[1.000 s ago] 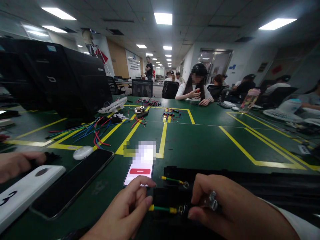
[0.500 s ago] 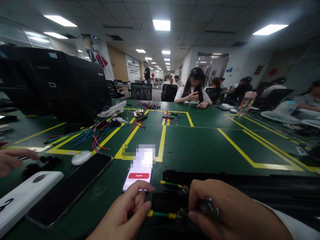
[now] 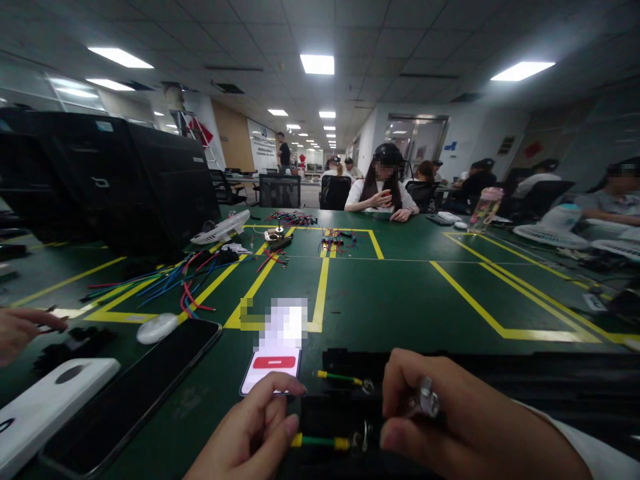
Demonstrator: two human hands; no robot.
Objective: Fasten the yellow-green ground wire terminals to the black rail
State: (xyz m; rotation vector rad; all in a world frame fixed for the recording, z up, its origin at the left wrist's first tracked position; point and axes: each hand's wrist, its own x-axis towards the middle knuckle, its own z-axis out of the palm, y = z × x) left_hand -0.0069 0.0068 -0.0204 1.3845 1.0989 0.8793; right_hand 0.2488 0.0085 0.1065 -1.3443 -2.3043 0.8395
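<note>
My left hand (image 3: 255, 430) pinches the near end of a green wire with yellow sleeves (image 3: 320, 441), whose ring terminal lies over a black block (image 3: 340, 413). My right hand (image 3: 465, 427) is closed around a small silver metal piece (image 3: 429, 400), right next to that ring terminal. A second green wire (image 3: 343, 379) with a ring terminal lies on the block just behind. A lit phone (image 3: 273, 369) lies flat beyond my left hand.
A large dark phone (image 3: 135, 390) and a white box (image 3: 45, 410) lie at the left, near another person's hand (image 3: 23, 330). A white oval case (image 3: 157, 328) and loose red and blue wires (image 3: 170, 283) sit further back. People sit across the green table (image 3: 410, 293).
The view has tilted slightly. My right hand has turned the silver piece a little while my left keeps pinching the wire. The other person's hand at the left has drawn back.
</note>
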